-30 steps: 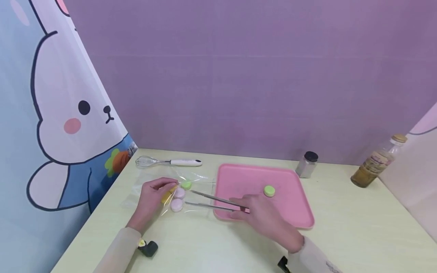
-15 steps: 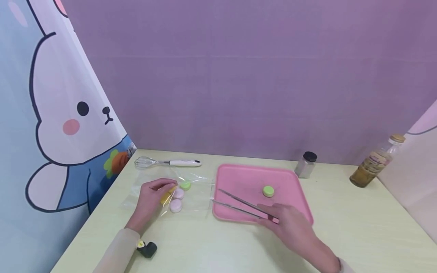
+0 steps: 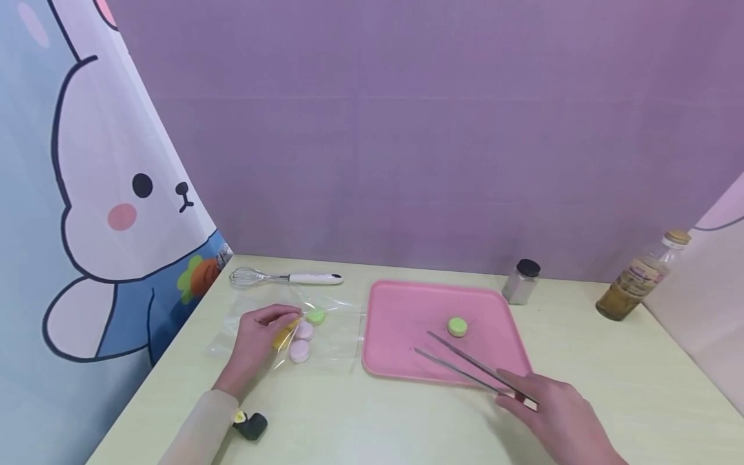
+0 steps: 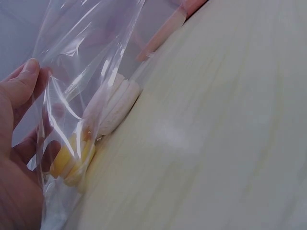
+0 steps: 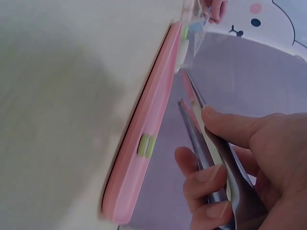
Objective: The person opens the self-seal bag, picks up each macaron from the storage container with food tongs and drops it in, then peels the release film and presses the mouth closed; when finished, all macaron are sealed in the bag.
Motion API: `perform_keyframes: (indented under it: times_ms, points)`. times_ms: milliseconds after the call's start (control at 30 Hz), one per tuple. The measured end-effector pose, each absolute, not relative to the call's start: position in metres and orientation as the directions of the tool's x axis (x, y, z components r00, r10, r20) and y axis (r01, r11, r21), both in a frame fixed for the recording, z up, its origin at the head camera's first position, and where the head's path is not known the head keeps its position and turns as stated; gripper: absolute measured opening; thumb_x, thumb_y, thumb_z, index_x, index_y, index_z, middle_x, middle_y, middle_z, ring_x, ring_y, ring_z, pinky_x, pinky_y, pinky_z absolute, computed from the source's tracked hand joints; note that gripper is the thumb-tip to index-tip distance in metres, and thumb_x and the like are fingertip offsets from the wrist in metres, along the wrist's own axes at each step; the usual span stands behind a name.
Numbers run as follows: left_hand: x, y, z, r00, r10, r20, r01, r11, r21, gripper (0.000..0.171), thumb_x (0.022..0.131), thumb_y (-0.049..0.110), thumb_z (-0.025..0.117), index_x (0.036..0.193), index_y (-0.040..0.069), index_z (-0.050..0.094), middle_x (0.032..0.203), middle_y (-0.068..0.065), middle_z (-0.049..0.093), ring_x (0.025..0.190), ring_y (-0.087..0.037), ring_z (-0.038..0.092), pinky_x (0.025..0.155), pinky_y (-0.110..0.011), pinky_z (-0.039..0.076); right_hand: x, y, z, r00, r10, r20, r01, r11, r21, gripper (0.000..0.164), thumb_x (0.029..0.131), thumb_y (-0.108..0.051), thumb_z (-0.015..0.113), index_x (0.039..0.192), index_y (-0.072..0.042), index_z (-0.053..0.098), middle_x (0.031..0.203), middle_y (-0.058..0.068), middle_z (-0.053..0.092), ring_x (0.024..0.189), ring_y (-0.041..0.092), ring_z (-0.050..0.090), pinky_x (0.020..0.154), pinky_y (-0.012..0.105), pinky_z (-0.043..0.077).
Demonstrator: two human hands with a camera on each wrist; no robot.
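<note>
My left hand (image 3: 258, 339) pinches the upper film of a clear plastic bag (image 3: 340, 336) lying on the table. Inside the bag sit yellow macarons (image 4: 72, 160), two pale pink macarons (image 3: 299, 351) and a green macaron (image 3: 316, 316). My right hand (image 3: 560, 413) grips metal tongs (image 3: 465, 368), their tips apart with nothing between them. Those tips hover over the pink tray (image 3: 395, 323), left of and nearer than a single green macaron (image 3: 457, 327) on it. In the right wrist view the thumb and fingers curl round the tongs.
Behind the bag lies a whisk (image 3: 290, 278) with a white handle. A small jar (image 3: 521, 282) with a black lid stands at the tray's back right corner. Farther right is a corked bottle (image 3: 642, 274) of brown liquid. A purple backdrop (image 3: 360, 161) rises behind the table.
The right hand has drawn the tongs out of the bag and moved right and nearer, over the tray. My left hand keeps its place on the bag.
</note>
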State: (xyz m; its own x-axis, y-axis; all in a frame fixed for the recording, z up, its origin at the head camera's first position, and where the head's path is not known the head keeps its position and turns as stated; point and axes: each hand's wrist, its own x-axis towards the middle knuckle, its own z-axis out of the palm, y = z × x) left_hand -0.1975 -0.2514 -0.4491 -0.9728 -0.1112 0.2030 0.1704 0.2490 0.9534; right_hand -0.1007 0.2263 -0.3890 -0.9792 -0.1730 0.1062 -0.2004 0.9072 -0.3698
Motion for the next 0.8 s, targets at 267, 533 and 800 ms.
perform_keyframes:
  times_ms: [267, 533, 800]
  points:
    - [-0.197, -0.251, -0.448, -0.963, -0.109, 0.247, 0.213, 0.255, 0.943, 0.024, 0.094, 0.026, 0.074, 0.108, 0.006, 0.078, 0.11, -0.005, 0.075, 0.106, -0.012, 0.065, 0.089, -0.019, 0.052, -0.097, 0.257, -0.39, -0.99, -0.089, 0.111, -0.123, 0.928, -0.351, 0.048, 0.085, -0.036, 0.082, 0.126, -0.014, 0.073, 0.08, -0.012, 0.065, 0.074, 0.015, 0.056, 0.062, 0.036, 0.046]
    - [-0.197, -0.251, -0.448, -0.964, -0.108, 0.243, 0.21, 0.25, 0.945, 0.024, 0.094, 0.026, 0.075, 0.108, 0.006, 0.078, 0.11, -0.005, 0.075, 0.107, -0.013, 0.065, 0.09, -0.019, 0.052, -0.099, 0.273, -0.394, -0.99, -0.044, 0.136, -0.089, 0.935, -0.343, 0.051, 0.088, -0.04, 0.079, 0.126, -0.008, 0.072, 0.082, -0.004, 0.071, 0.08, 0.025, 0.067, 0.067, 0.054, 0.055]
    - [-0.198, -0.251, -0.45, -0.97, -0.11, 0.216, 0.181, 0.263, 0.947, 0.028, 0.095, 0.03, 0.073, 0.111, 0.007, 0.077, 0.113, -0.005, 0.074, 0.11, -0.012, 0.063, 0.092, -0.018, 0.05, -0.111, 0.274, -0.4, -0.997, -0.033, 0.073, -0.058, 0.925, -0.376, 0.051, 0.09, -0.041, 0.076, 0.128, -0.008, 0.07, 0.075, -0.006, 0.064, 0.068, 0.016, 0.051, 0.051, 0.033, 0.037]
